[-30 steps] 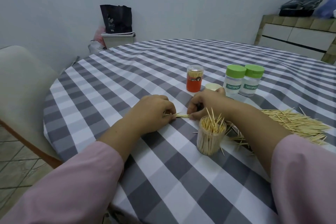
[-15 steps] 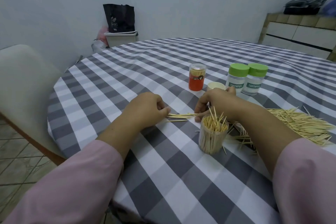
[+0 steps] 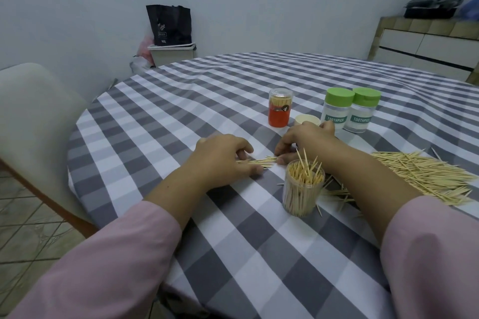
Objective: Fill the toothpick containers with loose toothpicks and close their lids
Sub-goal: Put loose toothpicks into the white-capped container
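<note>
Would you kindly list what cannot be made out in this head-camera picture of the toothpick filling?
- Left hand: its fingertips curl under over the small bundle of toothpicks, so the grip is unclear.
- Right hand: its own back hides the palm side.
- Cream lid: partly behind the right hand.
- Green-lidded jars: frosted walls hide how full they are.
- Loose pile: cut off by the right edge.

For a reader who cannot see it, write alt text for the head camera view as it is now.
Both hands, left hand and right hand, gather a small bundle of toothpicks on a grey-and-white checked tablecloth. Beside them stands an open clear container crammed with toothpicks, with a loose pile to its right. Behind stand an orange container and two green-lidded jars.
</note>
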